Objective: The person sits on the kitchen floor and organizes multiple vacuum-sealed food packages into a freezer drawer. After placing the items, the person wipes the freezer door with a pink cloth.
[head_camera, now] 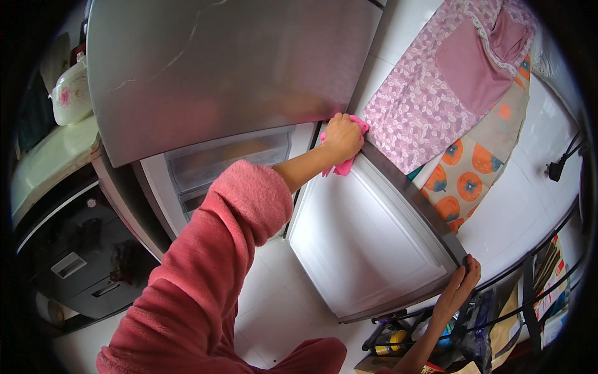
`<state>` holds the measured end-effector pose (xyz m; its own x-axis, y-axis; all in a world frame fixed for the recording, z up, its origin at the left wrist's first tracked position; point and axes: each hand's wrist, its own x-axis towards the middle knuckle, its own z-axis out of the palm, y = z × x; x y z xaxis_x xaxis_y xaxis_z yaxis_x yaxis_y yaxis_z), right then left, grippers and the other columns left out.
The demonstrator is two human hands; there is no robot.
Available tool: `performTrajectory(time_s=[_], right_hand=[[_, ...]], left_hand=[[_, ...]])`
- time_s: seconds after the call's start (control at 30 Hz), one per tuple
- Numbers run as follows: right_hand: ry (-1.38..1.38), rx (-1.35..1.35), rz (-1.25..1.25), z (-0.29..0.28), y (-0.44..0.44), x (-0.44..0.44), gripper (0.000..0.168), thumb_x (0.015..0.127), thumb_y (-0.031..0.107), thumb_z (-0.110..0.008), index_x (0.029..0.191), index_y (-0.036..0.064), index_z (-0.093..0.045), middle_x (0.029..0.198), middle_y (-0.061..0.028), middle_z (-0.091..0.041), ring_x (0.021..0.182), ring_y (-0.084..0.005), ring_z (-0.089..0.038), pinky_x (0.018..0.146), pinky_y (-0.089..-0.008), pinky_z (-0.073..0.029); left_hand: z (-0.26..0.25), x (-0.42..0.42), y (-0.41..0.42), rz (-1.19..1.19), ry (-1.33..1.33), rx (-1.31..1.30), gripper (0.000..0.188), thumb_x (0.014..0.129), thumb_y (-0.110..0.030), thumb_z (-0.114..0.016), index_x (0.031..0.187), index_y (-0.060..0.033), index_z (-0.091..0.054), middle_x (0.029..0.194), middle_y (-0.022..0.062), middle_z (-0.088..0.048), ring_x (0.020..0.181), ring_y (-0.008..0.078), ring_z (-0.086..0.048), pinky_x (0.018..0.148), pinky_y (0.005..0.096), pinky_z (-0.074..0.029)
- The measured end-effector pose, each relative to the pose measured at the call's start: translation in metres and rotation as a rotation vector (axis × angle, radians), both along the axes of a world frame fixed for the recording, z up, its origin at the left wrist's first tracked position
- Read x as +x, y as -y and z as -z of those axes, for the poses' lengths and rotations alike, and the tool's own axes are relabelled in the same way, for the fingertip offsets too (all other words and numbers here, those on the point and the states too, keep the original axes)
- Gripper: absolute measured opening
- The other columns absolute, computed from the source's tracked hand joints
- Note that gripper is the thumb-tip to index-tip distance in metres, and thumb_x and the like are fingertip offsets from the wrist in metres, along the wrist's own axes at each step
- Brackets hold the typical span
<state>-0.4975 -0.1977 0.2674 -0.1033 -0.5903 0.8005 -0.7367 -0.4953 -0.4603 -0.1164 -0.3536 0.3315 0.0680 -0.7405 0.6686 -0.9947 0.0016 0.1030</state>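
My left hand (345,135), at the end of a rolled-up pink fleece sleeve, is closed on a bright pink cloth (345,167). It presses the cloth to the hinge-side end of the opened lower refrigerator door (364,233), whose white inner side faces up towards me. At the door's far corner, lower right, my right hand (460,285) holds the grey edge with its fingers. The grey upper refrigerator door (224,70) reaches across the top left. Below it, clear plastic drawers (229,161) show in the white compartment, partly hidden by my left arm.
A purple leaf-patterned cloth (416,93) and a persimmon-print fabric (469,184) hang over a white surface at right. A black plug (555,170) lies near the right rim. A rack of bags and packages stands lower right. At left are a counter (56,154) and a black appliance front (88,252).
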Motion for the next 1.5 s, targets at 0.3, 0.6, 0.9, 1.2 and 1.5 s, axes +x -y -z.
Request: performTrajectory(time_s=[0.3,0.6,0.9,1.2,1.5], right_hand=[[-0.014,0.023,0.041,0.000,-0.005,0.000,0.039,0.102,0.022,-0.037,0.129,-0.004,-0.048,0.134,-0.0197,-0.040,0.124,-0.0318,-0.041,0.104,-0.0408,-0.032],[-0.019,0.003,0.021,0.001,-0.011,0.007,0.037,0.101,0.019,-0.037,0.129,-0.004,-0.048,0.134,-0.0192,-0.040,0.124,-0.0317,-0.041,0.103,-0.0408,-0.034],[-0.055,-0.035,0.118,0.003,-0.017,0.018,0.039,0.102,0.023,-0.037,0.128,-0.004,-0.050,0.133,-0.0199,-0.041,0.124,-0.0321,-0.042,0.103,-0.0414,-0.036],[-0.071,-0.053,0.095,0.002,-0.014,0.041,0.039,0.102,0.024,-0.038,0.129,-0.002,-0.050,0.134,-0.0192,-0.041,0.125,-0.0313,-0.042,0.101,-0.0416,-0.038],[-0.026,-0.027,0.106,0.002,-0.018,0.048,0.041,0.102,0.029,-0.037,0.129,0.002,-0.050,0.136,-0.0167,-0.039,0.125,-0.0304,-0.042,0.101,-0.0408,-0.037]], left_hand=[[-0.019,0.011,0.013,0.097,0.171,0.164,0.013,0.071,-0.002,-0.065,0.083,-0.0031,-0.070,0.087,0.0181,-0.068,0.089,0.0323,-0.067,0.080,0.0382,-0.054],[-0.003,0.029,0.072,0.056,0.080,0.056,0.019,0.081,-0.010,-0.056,0.091,-0.0126,-0.072,0.092,0.0148,-0.068,0.091,0.0331,-0.065,0.080,0.0416,-0.053],[0.009,0.010,0.033,0.331,-0.261,-0.148,0.019,0.079,-0.017,-0.059,0.092,-0.0136,-0.073,0.085,0.0152,-0.068,0.082,0.0352,-0.065,0.076,0.0456,-0.050],[0.024,-0.014,-0.009,0.194,-0.234,-0.407,0.011,0.077,-0.009,-0.057,0.071,-0.0051,-0.065,0.071,0.0182,-0.064,0.069,0.0362,-0.063,0.065,0.0472,-0.049],[0.027,-0.042,-0.060,0.142,-0.100,-0.331,0.010,0.066,0.001,-0.061,0.071,-0.0041,-0.067,0.073,0.0176,-0.065,0.067,0.0343,-0.066,0.058,0.0428,-0.054]])
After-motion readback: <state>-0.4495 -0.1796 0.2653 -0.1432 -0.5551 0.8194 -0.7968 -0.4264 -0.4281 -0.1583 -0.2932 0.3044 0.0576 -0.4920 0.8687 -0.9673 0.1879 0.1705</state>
